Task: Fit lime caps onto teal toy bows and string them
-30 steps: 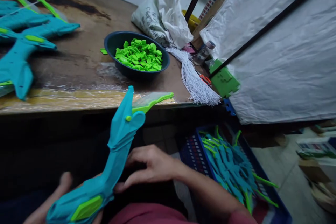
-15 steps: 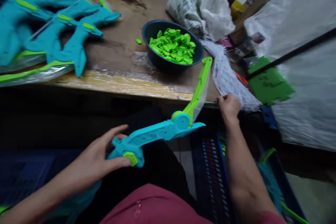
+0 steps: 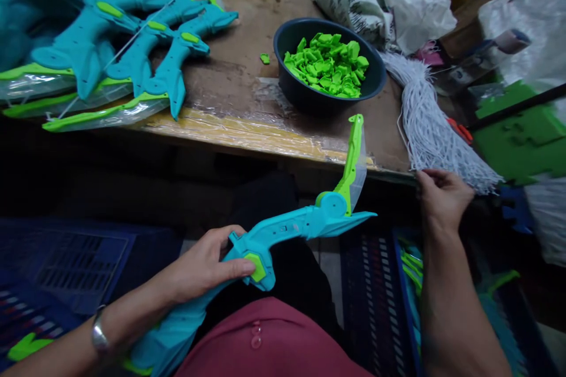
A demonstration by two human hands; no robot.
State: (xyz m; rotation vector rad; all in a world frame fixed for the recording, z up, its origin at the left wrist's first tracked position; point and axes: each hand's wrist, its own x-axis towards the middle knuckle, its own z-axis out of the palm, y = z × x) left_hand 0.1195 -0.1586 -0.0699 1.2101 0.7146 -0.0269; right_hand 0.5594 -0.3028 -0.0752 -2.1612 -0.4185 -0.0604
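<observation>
My left hand [image 3: 216,265] is wrapped round a teal plastic toy bow [image 3: 283,224], its thumb on a lime-green hexagonal piece [image 3: 255,268]. The bow slants across my lap, and its lime-green limb [image 3: 351,159] with a clear film points up at the far end. The rear end of the bow lies under my left forearm. At the table's front edge, my right hand [image 3: 444,197] is closed in a pinch beside a bundle of white strings [image 3: 431,112]. One loose strand runs down toward its fingertips, which are partly hidden.
A dark bowl [image 3: 285,79] of lime-green plastic pieces stands on the table [image 3: 239,82], with one loose piece [image 3: 264,59] beside it. More toy bows [image 3: 177,59] are piled at the left. White sacks [image 3: 354,0] stand behind. Blue crates [image 3: 88,265] are below the table on both sides.
The view has shifted, so the table things appear farther right. The bow stays in my left hand, and my right hand stays pinched at the string bundle's lower end.
</observation>
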